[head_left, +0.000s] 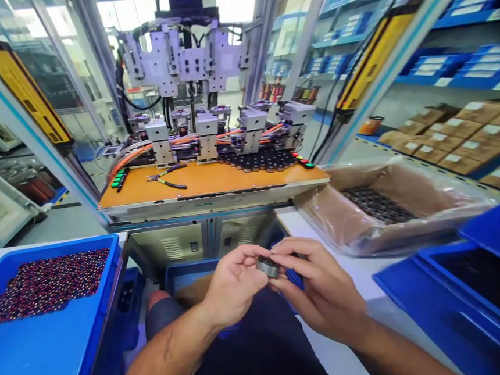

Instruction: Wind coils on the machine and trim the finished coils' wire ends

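A small round metal part [267,267] with a grey rim is held up above my lap, near the middle of the view. My left hand [236,282] is closed on it, its thumb along the near side and its fingers behind. My right hand [317,281] meets the part from the right, with its fingertips pinched at the part's upper right edge. Whether those fingertips also hold something small is hidden. Both hands are in front of the orange worktop [214,182], lower than its front edge.
Pliers [168,177] and rows of dark round parts [265,161] lie on the worktop beneath a fixture machine [206,136]. A blue tray [41,351] of small parts stands left. At right are a plastic-lined box [349,225] and blue bins [466,308].
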Demonstrator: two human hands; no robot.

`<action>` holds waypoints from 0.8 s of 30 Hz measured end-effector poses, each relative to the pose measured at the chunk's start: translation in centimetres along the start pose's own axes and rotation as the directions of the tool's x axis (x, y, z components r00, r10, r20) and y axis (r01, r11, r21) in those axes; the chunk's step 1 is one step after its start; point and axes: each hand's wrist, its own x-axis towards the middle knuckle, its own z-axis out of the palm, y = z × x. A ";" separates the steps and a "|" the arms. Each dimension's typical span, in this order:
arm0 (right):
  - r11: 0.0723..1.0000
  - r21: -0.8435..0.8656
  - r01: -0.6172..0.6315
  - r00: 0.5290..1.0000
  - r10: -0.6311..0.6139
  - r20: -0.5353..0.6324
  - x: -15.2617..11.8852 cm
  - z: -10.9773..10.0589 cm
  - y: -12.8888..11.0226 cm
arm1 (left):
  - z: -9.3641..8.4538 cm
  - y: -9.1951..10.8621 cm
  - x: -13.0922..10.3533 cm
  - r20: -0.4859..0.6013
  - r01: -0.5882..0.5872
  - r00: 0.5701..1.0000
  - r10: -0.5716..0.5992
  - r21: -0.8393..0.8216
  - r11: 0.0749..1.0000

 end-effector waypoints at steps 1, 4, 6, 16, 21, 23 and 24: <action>1.000 0.031 -0.002 1.000 0.002 0.000 0.5 0.7 0.3 | -0.4 0.5 0.0 0.002 0.021 1.000 -0.021 -0.028 0.999; 0.996 0.094 0.010 1.000 -0.010 0.003 1.8 2.4 1.4 | -1.8 1.6 0.3 0.012 -0.028 1.000 0.027 0.040 0.999; 0.993 0.118 0.017 1.000 -0.018 0.004 2.5 3.3 2.1 | -3.1 2.1 0.5 -0.001 -0.142 0.989 0.146 0.244 0.959; 0.977 0.188 -0.104 0.993 0.090 0.081 3.2 5.6 3.7 | -6.5 3.6 2.2 0.062 -0.372 0.887 0.458 0.684 0.627; 0.989 -0.087 -0.120 0.993 0.121 0.004 3.5 6.2 9.9 | -8.1 1.4 3.8 -0.278 -0.040 0.923 0.265 0.616 0.787; 0.969 -0.214 -0.123 0.990 0.106 -0.092 3.8 5.7 14.5 | -9.0 0.5 4.3 -0.376 0.064 0.906 0.197 0.579 0.813; 0.953 -0.275 -0.129 0.986 0.095 -0.133 3.9 5.3 16.9 | -9.5 0.0 4.4 -0.402 0.101 0.899 0.171 0.573 0.814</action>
